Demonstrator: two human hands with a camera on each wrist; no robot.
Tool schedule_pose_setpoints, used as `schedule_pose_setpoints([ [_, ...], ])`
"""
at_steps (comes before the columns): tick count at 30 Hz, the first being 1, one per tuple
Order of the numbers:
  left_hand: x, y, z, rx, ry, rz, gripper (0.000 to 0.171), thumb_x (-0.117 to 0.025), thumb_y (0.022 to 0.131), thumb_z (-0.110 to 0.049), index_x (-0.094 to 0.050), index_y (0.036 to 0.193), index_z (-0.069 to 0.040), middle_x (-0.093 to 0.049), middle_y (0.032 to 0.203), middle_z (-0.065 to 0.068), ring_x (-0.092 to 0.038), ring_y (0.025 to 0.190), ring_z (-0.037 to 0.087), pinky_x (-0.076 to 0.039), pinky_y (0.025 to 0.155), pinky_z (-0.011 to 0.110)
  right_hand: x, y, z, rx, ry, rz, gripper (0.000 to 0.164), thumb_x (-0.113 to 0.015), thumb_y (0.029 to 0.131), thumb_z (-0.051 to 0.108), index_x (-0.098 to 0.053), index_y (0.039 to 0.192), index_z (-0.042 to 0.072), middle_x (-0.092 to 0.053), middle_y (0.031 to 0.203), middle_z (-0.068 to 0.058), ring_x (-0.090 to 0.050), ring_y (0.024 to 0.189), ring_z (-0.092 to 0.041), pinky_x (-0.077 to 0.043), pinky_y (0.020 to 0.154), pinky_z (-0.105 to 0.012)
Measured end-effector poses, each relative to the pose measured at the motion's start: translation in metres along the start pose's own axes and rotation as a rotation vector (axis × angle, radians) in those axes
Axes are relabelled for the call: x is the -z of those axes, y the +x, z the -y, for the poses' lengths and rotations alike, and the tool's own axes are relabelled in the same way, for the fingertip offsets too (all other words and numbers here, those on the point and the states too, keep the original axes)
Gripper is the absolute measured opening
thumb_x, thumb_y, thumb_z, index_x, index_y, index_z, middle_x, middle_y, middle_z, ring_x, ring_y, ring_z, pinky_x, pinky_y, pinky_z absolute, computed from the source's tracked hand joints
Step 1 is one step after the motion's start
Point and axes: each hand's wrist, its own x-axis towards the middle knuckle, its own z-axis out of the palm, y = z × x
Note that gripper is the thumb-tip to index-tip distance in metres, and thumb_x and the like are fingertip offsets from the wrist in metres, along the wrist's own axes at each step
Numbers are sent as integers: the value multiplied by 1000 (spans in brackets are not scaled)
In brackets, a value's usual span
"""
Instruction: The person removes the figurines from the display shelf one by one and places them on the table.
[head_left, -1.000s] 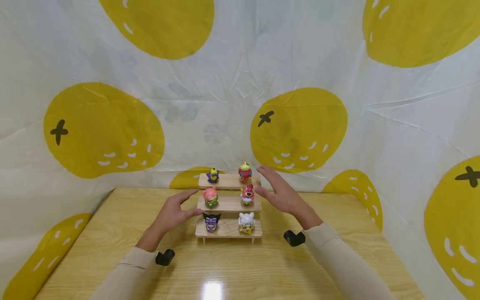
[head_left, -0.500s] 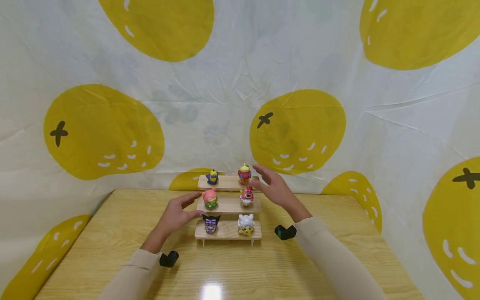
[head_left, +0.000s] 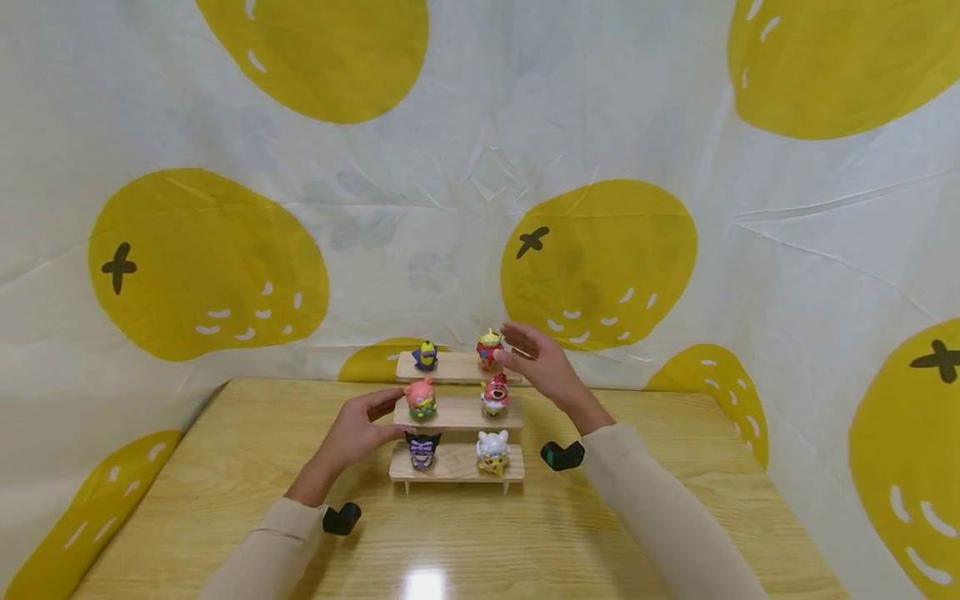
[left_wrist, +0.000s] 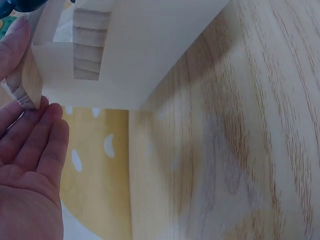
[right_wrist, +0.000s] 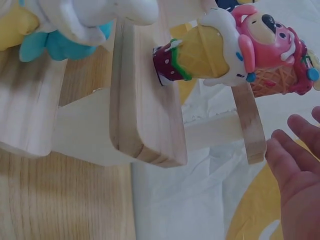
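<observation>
One left hand grips the middle board of a three-tier stand by its left end. The stand, pale wood, sits on the table near the fruit-print cloth. Top down, its left column carries a yellow-and-blue figure, a pink-and-green figure and a black-eared figure; its right, a red-clad figure, a pink bear figure and a white-hooded figure. The right hand, loose and grasping nothing, is just beside the top board, its thumb partly covering the red-clad figure.
</observation>
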Motion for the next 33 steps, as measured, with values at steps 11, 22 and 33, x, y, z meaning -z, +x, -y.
schedule_pose_setpoints([
  [11,0,3,1,50,-71,25,74,-87,87,-21,-55,149,1,-59,149,24,-62,134,42,-55,108,49,-5,13,3,-34,40,6,57,-72,100,19,-52,152,7,-56,153,-17,-53,144,-35,-48,117,-53],
  [22,1,7,1,122,-42,27,68,-86,88,-25,-60,147,-4,-63,147,18,-65,132,37,-57,107,47,-10,23,5,-28,83,26,40,-76,97,14,-67,134,2,-75,113,-10,-68,90,-13,-59,78,-23],
  [33,-1,5,-1,159,-26,13,67,-88,85,-33,-64,144,-9,-64,146,15,-65,132,36,-55,109,52,-10,24,5,-46,32,21,42,-75,97,10,-67,135,-3,-76,114,-19,-72,91,-13,-63,80,-26],
])
